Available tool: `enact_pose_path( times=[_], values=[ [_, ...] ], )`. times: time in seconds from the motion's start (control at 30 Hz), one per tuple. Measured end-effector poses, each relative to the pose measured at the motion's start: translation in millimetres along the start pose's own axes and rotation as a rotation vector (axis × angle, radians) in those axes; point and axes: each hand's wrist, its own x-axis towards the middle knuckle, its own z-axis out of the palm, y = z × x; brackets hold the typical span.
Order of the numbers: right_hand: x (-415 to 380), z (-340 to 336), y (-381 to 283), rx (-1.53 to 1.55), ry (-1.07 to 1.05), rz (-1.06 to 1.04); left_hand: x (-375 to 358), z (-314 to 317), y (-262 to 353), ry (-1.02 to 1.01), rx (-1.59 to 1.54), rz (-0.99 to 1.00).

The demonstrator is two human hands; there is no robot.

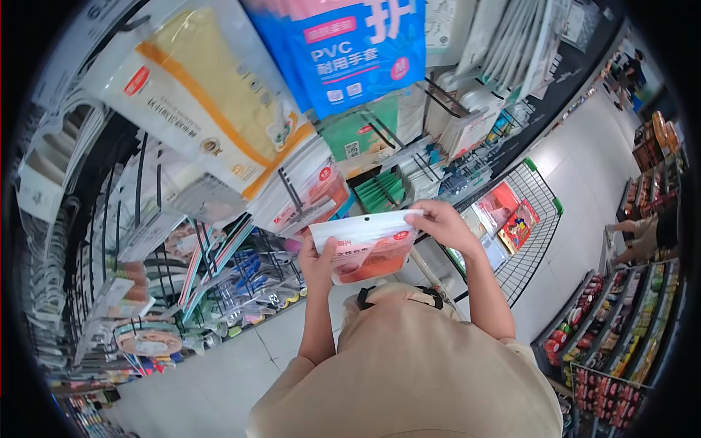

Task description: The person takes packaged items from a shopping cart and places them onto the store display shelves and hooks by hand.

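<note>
A white and orange-red pouch (pixel 372 252) with a small hang hole in its top edge is held up in front of my chest. My left hand (pixel 318 259) grips its left side, thumb on the front. At the upper right corner, my right hand (pixel 440 223) pinches the pouch between thumb and fingers. Similar red and white packs (pixel 321 191) hang on a rack hook just beyond it. Above them hang a blue PVC glove pack (pixel 358 55) and a yellow glove pack (pixel 212 95).
A shopping cart (pixel 544 191) with several packages stands to the right. Hanging racks (pixel 175 285) of packaged goods run along the left. Shelves of goods (pixel 621 321) stand at the lower right. Other people (pixel 631 69) are at the far right, down the aisle.
</note>
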Motion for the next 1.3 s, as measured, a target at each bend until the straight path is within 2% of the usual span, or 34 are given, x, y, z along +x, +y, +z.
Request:
enact_pose_path(
  times=[0.07,0.13,0.2,0.27,0.3,0.53,0.67,1.03,1.17,1.23,1.3],
  values=[
    [17.2,17.7,3.4,0.042,0.002,-0.006,0.9,-9.7,1.3,0.036,-0.017,0.014],
    [31.9,31.9,-0.5,0.073,0.041,-0.002,3.1,-17.4,8.9,0.083,-0.022,-0.071],
    [43.6,41.4,-5.4,0.093,-0.013,0.05,6.4,-21.4,11.7,0.105,-0.039,-0.016],
    [55.0,54.3,-7.6,0.207,0.001,-0.075,7.3,-24.3,20.5,0.204,-0.028,0.065],
    [58.1,56.3,-14.3,0.184,-0.01,-0.066,7.5,-28.0,22.0,0.232,-0.041,0.062],
    [76.4,80.1,-35.9,0.302,0.057,-0.217,22.5,-42.5,34.5,0.296,-0.168,0.165],
    [90.8,83.5,-32.5,0.241,0.098,-0.2,29.2,-32.2,53.4,0.317,-0.175,0.167],
    [99.1,89.6,-28.4,0.36,0.11,-0.182,34.3,-34.6,36.6,0.336,-0.223,0.16],
    [108.1,90.4,5.9,0.143,0.201,-0.189,43.0,-34.9,31.6,0.361,-0.182,0.206],
    [106.1,92.8,13.5,0.023,0.313,-0.315,47.2,-29.1,33.5,0.384,-0.173,0.232],
    [99.0,89.9,20.3,0.088,0.273,-0.26,48.2,-21.5,38.3,0.407,-0.161,0.258]
  ],
)
